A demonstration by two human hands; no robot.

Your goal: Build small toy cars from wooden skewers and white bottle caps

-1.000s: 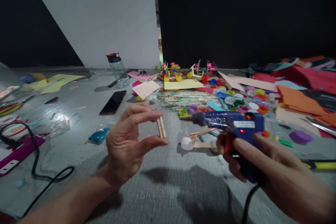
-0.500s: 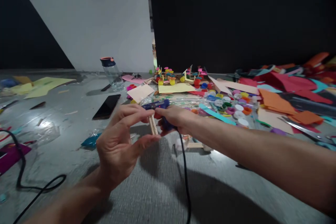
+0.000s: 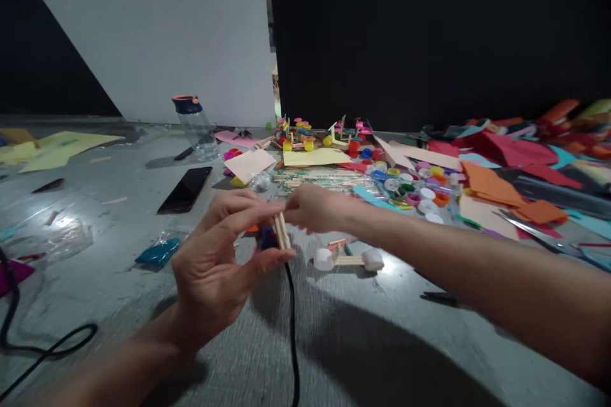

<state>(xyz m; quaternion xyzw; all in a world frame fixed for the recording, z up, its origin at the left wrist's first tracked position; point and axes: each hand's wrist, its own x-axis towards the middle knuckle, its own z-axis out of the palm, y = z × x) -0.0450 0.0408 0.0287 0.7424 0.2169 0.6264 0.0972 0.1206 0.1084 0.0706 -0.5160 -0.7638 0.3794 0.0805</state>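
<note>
Between its thumb and fingertips, my left hand (image 3: 222, 251) pinches a short bundle of wooden sticks (image 3: 281, 231), held above the table. Just behind the bundle is my right hand (image 3: 317, 206), its fingers curled and its fingertips mostly hidden, so what it holds, if anything, does not show. A dark blue tool (image 3: 267, 236) is partly hidden behind my left fingers, with a black cord (image 3: 293, 331) running from it toward the front edge of the view. Under my right forearm lies a stick frame (image 3: 349, 260) with white caps at both ends.
A phone (image 3: 185, 190) and a clear bottle (image 3: 196, 130) are at the back left, with a blue packet (image 3: 157, 253) nearer. Loose sticks (image 3: 319, 178) and coloured caps (image 3: 420, 187) lie behind my hands. Scissors (image 3: 539, 235) and orange paper (image 3: 494, 186) are on the right.
The blue tool, which was at my right hand, now sits lower behind my left hand, and its cord has shifted left. The view has turned slightly; the bundle stays in my left hand.
</note>
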